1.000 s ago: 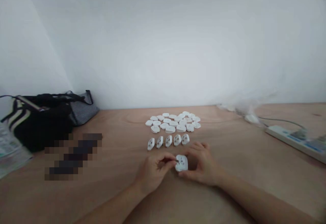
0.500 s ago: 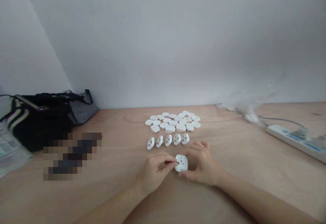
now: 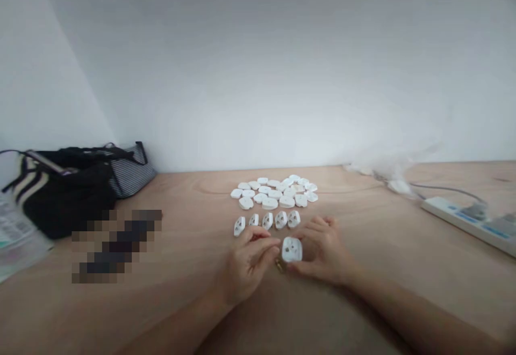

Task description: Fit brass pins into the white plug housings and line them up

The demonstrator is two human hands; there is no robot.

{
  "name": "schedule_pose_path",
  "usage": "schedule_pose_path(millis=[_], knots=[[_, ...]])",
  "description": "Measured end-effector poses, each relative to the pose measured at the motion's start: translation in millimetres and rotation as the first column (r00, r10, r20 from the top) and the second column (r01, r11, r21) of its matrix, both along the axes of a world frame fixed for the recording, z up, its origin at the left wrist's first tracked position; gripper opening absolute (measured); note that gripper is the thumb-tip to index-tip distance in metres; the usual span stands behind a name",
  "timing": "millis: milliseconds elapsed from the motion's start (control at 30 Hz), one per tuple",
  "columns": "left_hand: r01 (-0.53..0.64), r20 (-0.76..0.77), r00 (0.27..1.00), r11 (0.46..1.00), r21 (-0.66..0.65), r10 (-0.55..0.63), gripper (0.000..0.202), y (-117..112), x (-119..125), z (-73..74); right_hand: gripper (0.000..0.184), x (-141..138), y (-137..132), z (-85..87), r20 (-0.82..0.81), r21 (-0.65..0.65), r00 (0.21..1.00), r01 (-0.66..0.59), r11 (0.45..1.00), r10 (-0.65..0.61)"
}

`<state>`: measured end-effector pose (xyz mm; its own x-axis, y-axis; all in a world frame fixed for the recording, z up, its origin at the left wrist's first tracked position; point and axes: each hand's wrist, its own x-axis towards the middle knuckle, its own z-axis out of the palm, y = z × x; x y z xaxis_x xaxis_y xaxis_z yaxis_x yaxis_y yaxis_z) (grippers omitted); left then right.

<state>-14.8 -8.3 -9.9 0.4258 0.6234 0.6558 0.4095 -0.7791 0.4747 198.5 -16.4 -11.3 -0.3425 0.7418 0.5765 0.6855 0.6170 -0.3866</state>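
My right hand is closed round a white plastic plug housing, holding it by its right side between thumb and fingers. Holes and a dark spot show on the housing's inner face, which is turned toward me. Just left of it, my left hand has thumb and fingertips pinched together; whatever lies between them is hidden. A small brass-coloured piece shows under the left fingertips, between the hands; I cannot tell whether it is held or lies on the table. Beyond my hands stands a row of similar white housings.
Farther back lies a cluster of white plastic covers on the wooden table. At left are a black bag and a blurred-out dark object. A power strip and clear plastic wrap are at right.
The housing in my right hand has moved slightly up and right. My left fingertips, earlier at its left edge, now sit a little apart from it. The brass-coloured piece has come into view.
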Motion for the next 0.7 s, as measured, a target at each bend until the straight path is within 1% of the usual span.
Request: schedule_pose_path(millis=[67, 167, 267, 433, 600, 700], knots=[[-0.026, -0.047, 0.999, 0.997, -0.078, 0.022, 0.015, 3, -4, -0.4, 0.036, 8, 5, -2.7, -0.005, 0.015, 0.999, 0.053, 0.999, -0.052], [-0.015, -0.206, 0.978, 0.976, -0.218, -0.031, 0.014, 6, -6, -2.1, 0.037, 15, 10, -6.3, -0.010, 0.020, 0.994, 0.113, 0.993, -0.113], [-0.025, -0.294, 0.954, 0.959, -0.283, -0.062, 0.020, 6, -3, -2.9, 0.036, 14, 10, -5.9, 0.004, 0.018, 0.996, 0.093, 0.996, -0.093], [-0.008, -0.286, 0.954, 0.953, -0.304, -0.083, 0.013, 7, 4, -3.8, 0.033, 6, 4, -0.4, 0.044, -0.008, 0.999, 0.017, 1.000, -0.016], [-0.012, -0.260, 0.963, 0.946, -0.325, -0.077, 0.009, 8, 4, -3.2, 0.033, 6, 5, -0.7, 0.049, -0.018, 0.999, 0.016, 1.000, -0.016], [-0.030, -0.230, 0.972, 0.956, -0.292, -0.040, 0.010, 8, 2, -2.1, 0.035, 7, 5, -2.1, 0.049, -0.021, 0.999, 0.002, 1.000, -0.001]])
